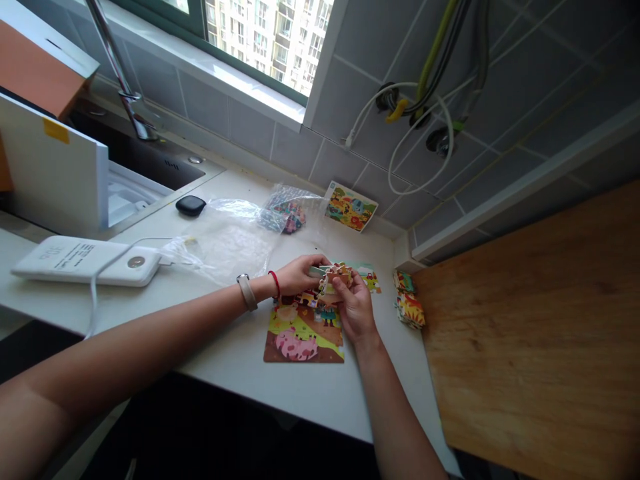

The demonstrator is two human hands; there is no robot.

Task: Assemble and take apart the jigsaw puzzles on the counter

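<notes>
Both hands meet above a partly assembled jigsaw puzzle point(304, 341) with a pink spotted pig on it. My right hand point(358, 308) is closed round a bunch of jigsaw pieces point(336, 281), its thumb pressed on top. From the left, my left hand point(301, 273) reaches to the same bunch with its fingers closed at the pieces' edge; the fingertips are partly hidden. Beyond the hands lies more of the puzzle, a green and yellow part point(370, 277). Two small stacks of puzzle pieces point(410, 311) sit to the right on the counter.
A picture card point(351, 207) leans on the tiled wall. Clear plastic bags point(240, 233), one holding colourful pieces, lie behind the hands. A white power bank point(85, 261) with a cable and a black case point(191, 205) are at left, near the sink. A wooden board point(530, 333) stands right.
</notes>
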